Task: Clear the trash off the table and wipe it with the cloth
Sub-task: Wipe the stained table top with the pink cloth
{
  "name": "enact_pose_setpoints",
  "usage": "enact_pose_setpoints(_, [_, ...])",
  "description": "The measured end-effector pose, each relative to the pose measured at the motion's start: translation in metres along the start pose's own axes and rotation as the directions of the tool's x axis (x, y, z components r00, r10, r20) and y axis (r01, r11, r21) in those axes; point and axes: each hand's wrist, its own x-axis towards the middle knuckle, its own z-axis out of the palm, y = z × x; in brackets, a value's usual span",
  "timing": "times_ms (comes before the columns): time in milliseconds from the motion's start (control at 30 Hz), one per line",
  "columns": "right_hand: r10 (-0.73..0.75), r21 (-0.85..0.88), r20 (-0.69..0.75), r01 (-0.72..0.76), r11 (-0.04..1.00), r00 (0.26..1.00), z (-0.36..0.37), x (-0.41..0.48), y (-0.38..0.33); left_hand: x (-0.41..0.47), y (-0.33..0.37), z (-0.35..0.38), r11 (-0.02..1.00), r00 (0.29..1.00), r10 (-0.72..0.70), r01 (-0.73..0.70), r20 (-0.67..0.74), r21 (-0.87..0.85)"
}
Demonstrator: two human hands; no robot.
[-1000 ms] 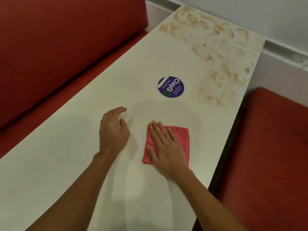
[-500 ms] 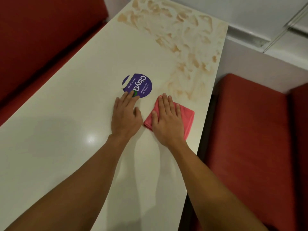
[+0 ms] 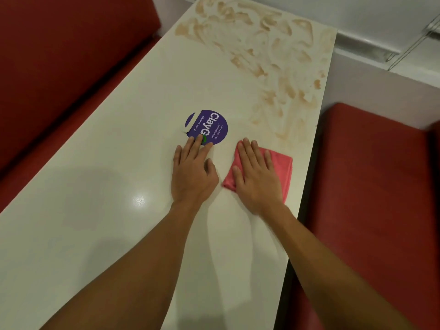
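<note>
I have one head camera: it looks forward and down along the table from its near end, close above.

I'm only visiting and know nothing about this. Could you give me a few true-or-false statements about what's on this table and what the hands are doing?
1. The right hand lies flat on the pink cloth. True.
2. The left hand holds a cup. False: it holds nothing, and its fingertips touch the near edge of the sticker.
3. Brown smears cover the whole table. False: they are only at the far end.
4. The sticker is round and purple. True.
5. The seats are blue. False: they are red.
</note>
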Motion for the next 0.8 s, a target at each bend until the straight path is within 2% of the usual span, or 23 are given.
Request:
enact_pose_setpoints(100, [0.001,-0.007,0.015,-0.001,1.0,1.0,-0.001,-0.032,-0.005,0.0,0.0,0.001,1.0,1.0,0.001,-0.001,-0.008,0.0])
enact_pose_setpoints(267, [0.035,-0.013,0.0,-0.035,0.999,0.999,-0.001,-0.016,-0.006,0.001,-0.002,0.002,0.999,1.0,-0.003,0.002,-0.017,-0.053])
enact_pose_setpoints(367, [0.075,0.011,-0.011,-0.075,0.997,0.997,0.0,-0.003,-0.005,0.001,0.002,-0.008,0.955,0.996,-0.084,0.072,-0.03,-0.288])
enact_pose_setpoints(433, [0.078,0.02,0.005,-0.078,0.997,0.997,0.0,0.0,-0.007,0.0,0.002,-0.026,0.829,0.967,-0.257,0.216,-0.008,-0.515])
enact_pose_setpoints(500, [0.065,0.026,0.023,-0.065,0.998,0.998,0.0,-0.004,-0.009,-0.007,0.001,-0.047,0.738,0.925,-0.381,0.297,-0.011,-0.606])
enact_pose_setpoints(600, [0.007,0.039,0.035,-0.008,0.999,0.999,0.0,-0.015,-0.022,-0.027,-0.01,-0.074,0.681,0.891,-0.453,0.319,-0.038,-0.66])
enact_pose_setpoints(800, [-0.02,0.08,0.03,0.018,0.997,0.999,0.012,-0.009,-0.08,-0.049,-0.029,-0.102,0.71,0.855,-0.505,0.336,-0.115,-0.619])
